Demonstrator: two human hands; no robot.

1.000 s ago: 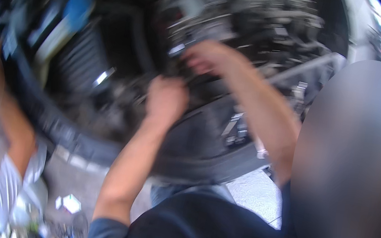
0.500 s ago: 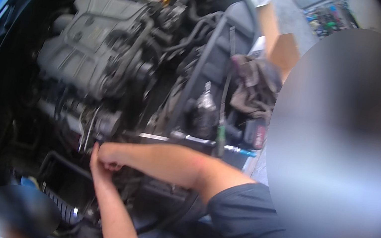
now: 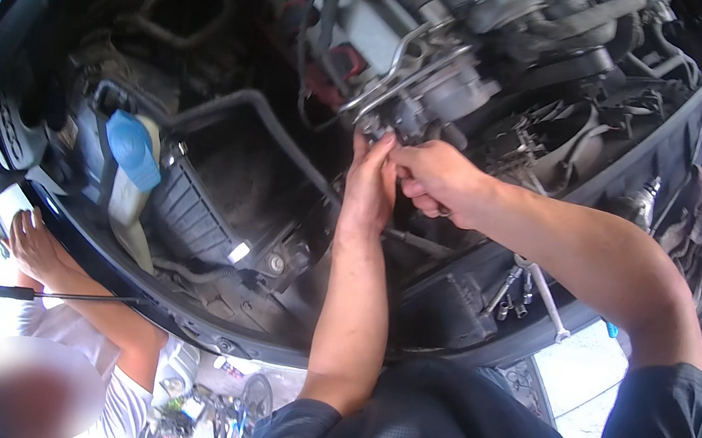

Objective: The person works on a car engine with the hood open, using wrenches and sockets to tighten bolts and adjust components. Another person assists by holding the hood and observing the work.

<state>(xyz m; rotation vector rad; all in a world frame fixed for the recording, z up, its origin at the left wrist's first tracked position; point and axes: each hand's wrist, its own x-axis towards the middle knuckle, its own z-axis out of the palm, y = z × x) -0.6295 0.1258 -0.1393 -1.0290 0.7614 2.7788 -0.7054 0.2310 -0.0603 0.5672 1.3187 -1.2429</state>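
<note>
1. Silver metal tubes [image 3: 410, 86] sit near 12 o'clock from the middle of the view, beside a round grey housing [image 3: 460, 96] at 1 o'clock, inside an open engine bay.
2. Left hand [image 3: 370, 187] points toward 12 o'clock, its fingertips up at the fittings where the tubes end low; whether its grip clasps anything, I cannot tell.
3. Right hand [image 3: 443, 181] is just beside it, at 2 o'clock, fingers curled; what that grip holds, if anything, is hidden.
4. At 9 o'clock, a blue cap [image 3: 133, 147] tops a pale filler neck, with a ribbed black box [image 3: 202, 208] nearer the middle.
5. Between 3 and 4 o'clock lies a metal wrench [image 3: 547, 300], small sockets [image 3: 513, 309] near it; a grey cloth [image 3: 696, 221] lies farther out, close to 3.
6. Between 8 and 9 o'clock, a co-worker's hand [image 3: 37, 248] is at the bay's edge.
</note>
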